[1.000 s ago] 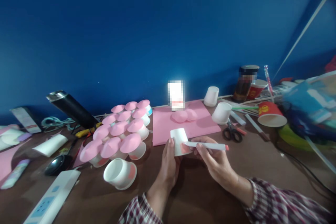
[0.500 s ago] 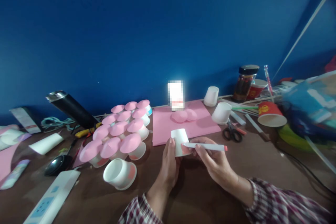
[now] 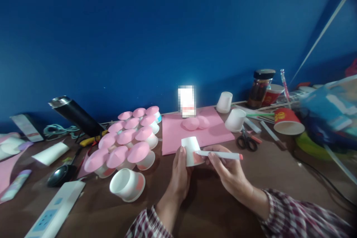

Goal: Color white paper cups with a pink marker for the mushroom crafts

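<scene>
A cluster of pink-topped cups is seen at left on the table. A white cup, inverted, is gripped by the left hand above the table, near the pink sheet. A marker is pinched in the right hand, its tip touching the cup's side.

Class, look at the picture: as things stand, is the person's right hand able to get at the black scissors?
Probably yes. The scissors lie uncovered on the table just beyond the right hand, with nothing between them. But that hand holds a marker, so it isn't free.
</scene>
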`<action>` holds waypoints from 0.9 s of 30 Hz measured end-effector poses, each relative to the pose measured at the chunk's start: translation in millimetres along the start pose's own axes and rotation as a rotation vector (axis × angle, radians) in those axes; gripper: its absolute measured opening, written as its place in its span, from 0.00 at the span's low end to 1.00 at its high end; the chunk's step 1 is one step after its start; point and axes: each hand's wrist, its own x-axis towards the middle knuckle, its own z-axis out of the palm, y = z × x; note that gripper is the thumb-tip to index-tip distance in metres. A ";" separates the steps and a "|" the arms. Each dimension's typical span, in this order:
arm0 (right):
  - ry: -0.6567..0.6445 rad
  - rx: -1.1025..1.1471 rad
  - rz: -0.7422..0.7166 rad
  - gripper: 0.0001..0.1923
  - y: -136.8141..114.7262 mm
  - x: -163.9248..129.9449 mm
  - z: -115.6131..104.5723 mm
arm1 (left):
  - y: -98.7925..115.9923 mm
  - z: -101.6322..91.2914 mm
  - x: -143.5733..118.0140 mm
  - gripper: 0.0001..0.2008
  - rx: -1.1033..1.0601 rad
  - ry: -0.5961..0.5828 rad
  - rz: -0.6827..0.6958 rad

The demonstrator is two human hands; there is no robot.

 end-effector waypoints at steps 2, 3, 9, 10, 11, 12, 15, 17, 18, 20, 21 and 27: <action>0.005 -0.015 -0.011 0.14 -0.6 0.3 -0.3 | 0.2 -0.1 0.0 0.19 0.001 0.000 0.000; 0.010 -0.019 -0.011 0.14 -0.7 0.4 -0.3 | 0.2 -0.3 0.0 0.19 -0.001 -0.005 0.003; 0.000 0.033 0.018 0.13 1.1 -1.1 1.0 | -0.1 -0.3 0.6 0.19 0.004 -0.009 0.007; 0.000 0.044 0.018 0.13 1.3 -1.2 1.1 | 0.0 -0.2 0.5 0.19 0.008 -0.007 0.007; 0.003 0.049 0.014 0.13 1.4 -1.3 1.0 | 0.0 -0.1 0.3 0.19 0.006 -0.008 0.009; 0.004 0.048 0.009 0.13 1.4 -1.1 0.9 | 0.0 0.0 0.1 0.18 0.000 -0.011 0.012; 0.011 0.037 -0.008 0.13 1.1 -0.2 0.2 | -0.4 -0.2 -0.3 0.19 -0.022 -0.007 0.003; 0.004 0.034 -0.008 0.13 1.2 0.3 -0.1 | -0.9 -0.5 -0.2 0.20 -0.023 0.009 -0.008; -0.002 0.035 -0.006 0.13 1.4 0.4 -0.2 | -1.2 -0.7 -0.1 0.20 -0.019 0.014 -0.011; -0.009 0.042 0.001 0.12 1.9 0.3 -0.3 | -1.6 -1.1 0.2 0.20 -0.013 0.012 -0.005; -0.009 0.046 0.001 0.12 2.1 0.1 -0.4 | -1.6 -1.2 0.3 0.20 -0.011 0.007 -0.001; 0.004 0.047 -0.002 0.13 4.1 0.8 -0.9 | -0.3 -0.7 0.7 0.19 -0.018 -0.011 0.000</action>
